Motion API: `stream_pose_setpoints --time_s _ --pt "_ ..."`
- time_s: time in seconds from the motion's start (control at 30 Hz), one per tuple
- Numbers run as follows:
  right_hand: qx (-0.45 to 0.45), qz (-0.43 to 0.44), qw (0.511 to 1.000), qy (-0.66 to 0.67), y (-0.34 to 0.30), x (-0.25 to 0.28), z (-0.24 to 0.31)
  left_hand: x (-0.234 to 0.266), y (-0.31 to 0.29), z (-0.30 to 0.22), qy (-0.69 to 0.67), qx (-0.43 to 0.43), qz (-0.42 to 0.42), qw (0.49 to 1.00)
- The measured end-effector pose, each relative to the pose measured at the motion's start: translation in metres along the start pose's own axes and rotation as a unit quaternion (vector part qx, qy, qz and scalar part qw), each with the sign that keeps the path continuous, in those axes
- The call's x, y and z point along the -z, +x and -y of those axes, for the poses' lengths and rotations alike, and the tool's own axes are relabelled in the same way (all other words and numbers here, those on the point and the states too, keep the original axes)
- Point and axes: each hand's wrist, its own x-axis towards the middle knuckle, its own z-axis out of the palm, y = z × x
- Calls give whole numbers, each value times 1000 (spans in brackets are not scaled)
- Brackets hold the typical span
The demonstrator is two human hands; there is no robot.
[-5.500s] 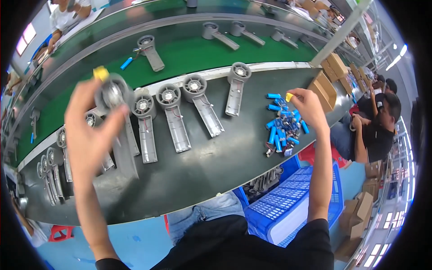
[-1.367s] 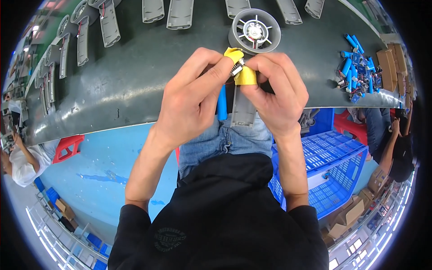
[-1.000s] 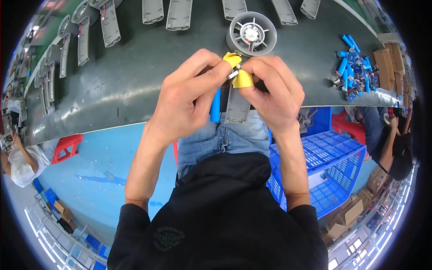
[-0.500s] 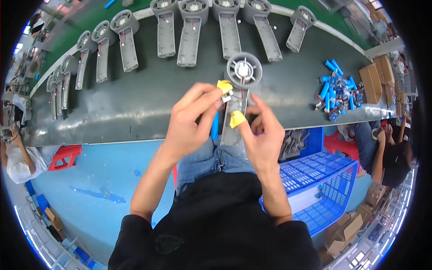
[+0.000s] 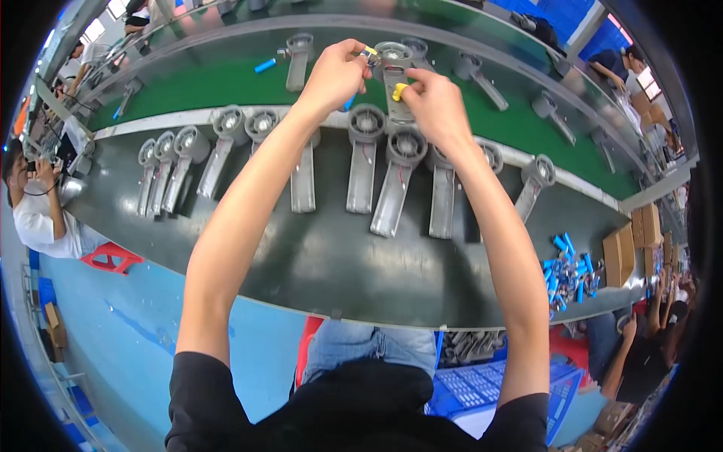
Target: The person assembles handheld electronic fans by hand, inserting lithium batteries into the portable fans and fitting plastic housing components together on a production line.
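Note:
Both my arms reach far forward over the green belt. My left hand (image 5: pixel 335 77) is closed, pinching a small circuit board with wires (image 5: pixel 371 58) beside a fan's round head. A blue cylindrical battery (image 5: pixel 349 103) shows just under that hand; its link to the board is hidden. Between my hands is a grey handheld fan housing (image 5: pixel 399 111), round head away from me and handle toward me. My right hand (image 5: pixel 435 105) closes on the handle's right edge, thumb and index finger bent. Yellow covers wrap my right thumb (image 5: pixel 400 92) and a left fingertip.
Several grey fan housings (image 5: pixel 388 203) lie in a row on the dark table (image 5: pixel 301 264). More sit on the green belt (image 5: pixel 233 87), near a loose blue battery (image 5: pixel 265 65). Batteries with boards (image 5: pixel 568 275) are heaped at right by a cardboard box (image 5: pixel 619 256). Blue crates (image 5: pixel 467 388) stand below.
My hands have moved forward from the table's near edge to the green belt, and the fan housing and blue battery went with them. The view has shifted toward the belt.

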Motion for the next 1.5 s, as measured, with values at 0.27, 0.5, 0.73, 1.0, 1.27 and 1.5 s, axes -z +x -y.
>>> stream_pose_setpoints --time_s 0.27,0.5,0.73,1.0,1.27,1.5 --pt "20 64 992 -104 86 -84 -61 30 108 89 355 68 -3 932" --pt "19 19 980 -197 48 35 -52 -44 149 65 465 -90 -33 880" --pt "-170 -44 976 -130 -51 189 -63 -53 160 53 472 -94 35 876" --pt "-300 -36 920 -248 -218 291 -138 -47 -15 -69 239 -215 49 946" --pt "-327 -225 859 -323 -273 331 -218 -64 -218 -72 211 -165 163 950" --pt "-391 -193 826 -356 -290 341 -261 -106 -250 -24 176 -162 126 963"
